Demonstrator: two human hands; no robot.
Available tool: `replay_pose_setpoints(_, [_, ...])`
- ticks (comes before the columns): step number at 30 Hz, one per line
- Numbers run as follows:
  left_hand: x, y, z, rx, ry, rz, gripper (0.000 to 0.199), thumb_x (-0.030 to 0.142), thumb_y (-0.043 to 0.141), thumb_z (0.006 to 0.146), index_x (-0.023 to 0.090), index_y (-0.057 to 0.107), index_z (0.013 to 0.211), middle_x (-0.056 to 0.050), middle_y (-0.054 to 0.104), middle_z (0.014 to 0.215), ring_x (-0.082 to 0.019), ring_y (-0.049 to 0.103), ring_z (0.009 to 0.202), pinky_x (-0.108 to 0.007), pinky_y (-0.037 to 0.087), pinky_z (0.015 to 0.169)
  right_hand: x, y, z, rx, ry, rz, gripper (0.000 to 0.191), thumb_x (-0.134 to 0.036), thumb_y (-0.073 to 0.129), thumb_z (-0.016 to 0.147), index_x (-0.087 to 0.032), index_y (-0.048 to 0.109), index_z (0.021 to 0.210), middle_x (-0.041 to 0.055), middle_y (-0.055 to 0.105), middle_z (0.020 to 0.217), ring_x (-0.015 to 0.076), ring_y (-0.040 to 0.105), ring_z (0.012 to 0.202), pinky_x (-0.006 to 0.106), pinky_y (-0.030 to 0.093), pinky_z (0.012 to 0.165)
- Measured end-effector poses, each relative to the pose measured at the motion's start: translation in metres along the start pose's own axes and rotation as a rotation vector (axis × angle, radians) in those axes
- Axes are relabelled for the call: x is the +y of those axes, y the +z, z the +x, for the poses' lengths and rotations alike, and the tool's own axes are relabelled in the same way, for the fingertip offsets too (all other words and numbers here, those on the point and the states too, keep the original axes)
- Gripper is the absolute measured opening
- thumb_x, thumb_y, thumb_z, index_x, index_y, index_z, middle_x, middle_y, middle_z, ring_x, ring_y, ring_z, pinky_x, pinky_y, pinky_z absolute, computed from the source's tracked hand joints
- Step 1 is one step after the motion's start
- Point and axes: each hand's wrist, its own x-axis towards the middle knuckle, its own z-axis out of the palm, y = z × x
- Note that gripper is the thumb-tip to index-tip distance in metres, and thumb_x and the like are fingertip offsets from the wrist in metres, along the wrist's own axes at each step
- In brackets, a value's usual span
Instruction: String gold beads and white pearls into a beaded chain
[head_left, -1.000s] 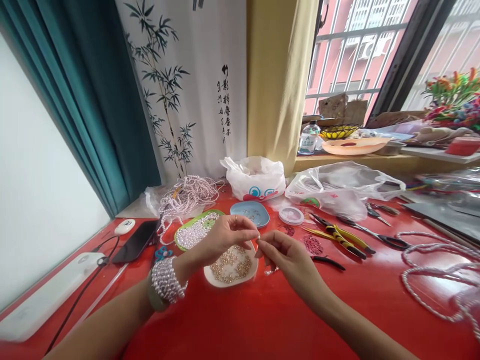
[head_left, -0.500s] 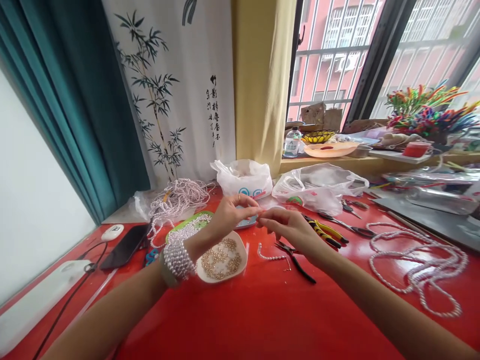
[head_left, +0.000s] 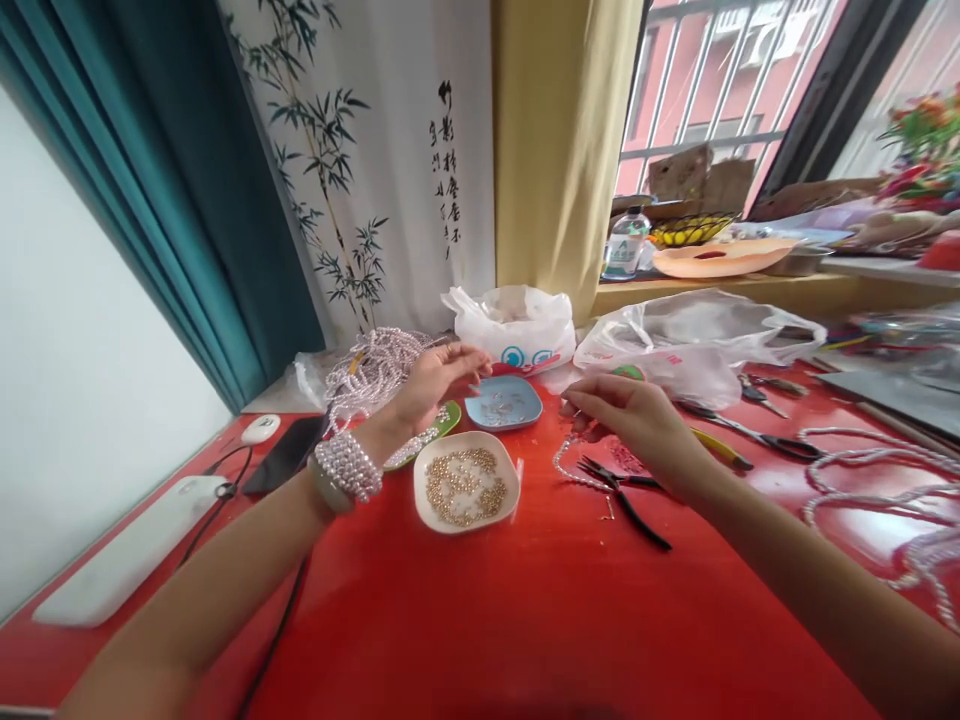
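My left hand (head_left: 439,385) hovers by the near left side of a blue dish (head_left: 531,409) of small pieces, fingers stretched out with a gap to the thumb. A wide pearly bead bracelet (head_left: 347,468) wraps its wrist. To the right, my right hand (head_left: 628,415) has thumb and fingertips pinched together; whatever is between them is too small to name. Just below it lie a short bead strand (head_left: 562,465) and black-handled pliers (head_left: 630,505). Gold beads (head_left: 466,487) fill part of a cream dish (head_left: 422,508) nearer me. A green dish (head_left: 450,418) is partly hidden by my left forearm.
A heap of bead strings (head_left: 386,360) lies at the back left, with white plastic bags (head_left: 517,325) along the back. Yellow-handled pliers (head_left: 720,450) and long loose bead strings (head_left: 862,500) are on the right. A phone (head_left: 289,455) and a white power strip (head_left: 131,550) lie left.
My hands, close together before, have moved apart, the left to the left and the right to the right. The blue dish now shows between them. The view has also shifted.
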Motion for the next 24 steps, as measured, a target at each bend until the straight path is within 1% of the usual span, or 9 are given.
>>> replay_pose_setpoints(2, [-0.013, -0.015, -0.007, -0.137, -0.101, 0.251, 0.019, 0.031, 0.066, 0.068, 0.013, 0.064, 0.076, -0.005, 0.063, 0.074, -0.011, 0.057, 0.065, -0.023, 0.045, 0.059, 0.012, 0.009, -0.002, 0.003, 0.031, 0.061, 0.022, -0.036, 0.059, 0.073, -0.016, 0.06, 0.078, 0.003, 0.063, 0.07, 0.0107, 0.058, 0.056, 0.024, 0.044, 0.05])
replay_pose_setpoints(4, [-0.028, -0.026, -0.013, -0.284, -0.171, 0.424, 0.02, 0.029, 0.065, 0.068, 0.013, 0.066, 0.08, -0.008, 0.066, 0.077, -0.014, 0.06, 0.068, -0.025, 0.045, 0.06, 0.024, 0.02, -0.005, 0.003, 0.072, 0.143, 0.024, -0.036, 0.06, 0.072, -0.015, 0.059, 0.084, 0.0027, 0.064, 0.071, 0.0106, 0.058, 0.056, 0.024, 0.044, 0.05])
replay_pose_setpoints(5, [-0.036, -0.03, -0.015, -0.339, -0.178, 0.487, 0.021, 0.028, 0.064, 0.068, 0.014, 0.067, 0.082, -0.009, 0.067, 0.078, -0.015, 0.06, 0.068, -0.026, 0.045, 0.06, 0.029, 0.025, -0.006, 0.005, 0.095, 0.181, 0.025, -0.036, 0.06, 0.072, -0.015, 0.059, 0.085, 0.0027, 0.064, 0.071, 0.0106, 0.058, 0.056, 0.023, 0.045, 0.05])
replay_pose_setpoints(7, [-0.05, -0.035, -0.017, -0.42, -0.13, 0.627, 0.018, 0.025, 0.061, 0.068, 0.014, 0.068, 0.081, -0.009, 0.069, 0.08, -0.016, 0.061, 0.069, -0.026, 0.045, 0.061, 0.037, 0.035, -0.01, 0.007, 0.129, 0.236, 0.025, -0.037, 0.061, 0.072, -0.015, 0.059, 0.083, 0.003, 0.064, 0.071, 0.0111, 0.059, 0.057, 0.024, 0.046, 0.051])
replay_pose_setpoints(10, [-0.063, -0.034, -0.017, -0.444, -0.059, 0.751, 0.015, 0.023, 0.059, 0.068, 0.015, 0.069, 0.076, -0.007, 0.069, 0.079, -0.016, 0.062, 0.07, -0.026, 0.044, 0.063, 0.042, 0.044, -0.013, -0.004, 0.138, 0.258, 0.025, -0.039, 0.062, 0.071, -0.016, 0.059, 0.078, 0.0032, 0.064, 0.071, 0.0127, 0.06, 0.06, 0.025, 0.047, 0.054])
replay_pose_setpoints(13, [-0.069, -0.027, -0.015, -0.434, -0.031, 0.784, 0.014, 0.024, 0.059, 0.067, 0.016, 0.069, 0.074, -0.006, 0.069, 0.078, -0.017, 0.061, 0.07, -0.026, 0.043, 0.064, 0.042, 0.047, -0.014, -0.02, 0.146, 0.24, 0.025, -0.04, 0.062, 0.071, -0.016, 0.06, 0.078, 0.003, 0.064, 0.07, 0.0127, 0.06, 0.059, 0.026, 0.048, 0.055])
replay_pose_setpoints(16, [-0.073, -0.02, -0.013, -0.453, -0.012, 0.824, 0.013, 0.024, 0.061, 0.065, 0.018, 0.069, 0.071, -0.004, 0.069, 0.076, -0.016, 0.06, 0.067, -0.025, 0.041, 0.061, 0.044, 0.048, -0.013, -0.022, 0.153, 0.228, 0.024, -0.039, 0.061, 0.071, -0.016, 0.06, 0.077, 0.0029, 0.065, 0.07, 0.012, 0.059, 0.056, 0.026, 0.048, 0.055])
replay_pose_setpoints(20, [-0.075, -0.013, -0.012, -0.454, -0.011, 0.895, 0.01, 0.018, 0.059, 0.061, 0.019, 0.068, 0.065, -0.003, 0.066, 0.067, -0.015, 0.057, 0.062, -0.025, 0.038, 0.058, 0.048, 0.049, -0.013, -0.014, 0.156, 0.223, 0.022, -0.037, 0.06, 0.072, -0.016, 0.06, 0.076, 0.0018, 0.064, 0.066, 0.0112, 0.058, 0.056, 0.025, 0.046, 0.054])
replay_pose_setpoints(24, [-0.069, -0.005, -0.013, -0.426, -0.008, 0.942, 0.007, 0.014, 0.06, 0.057, 0.018, 0.063, 0.053, -0.003, 0.06, 0.058, -0.019, 0.054, 0.065, -0.028, 0.035, 0.06, 0.048, 0.048, -0.014, -0.02, 0.168, 0.235, 0.02, -0.034, 0.06, 0.072, -0.015, 0.06, 0.076, 0.0006, 0.063, 0.063, 0.0102, 0.057, 0.055, 0.024, 0.045, 0.054])
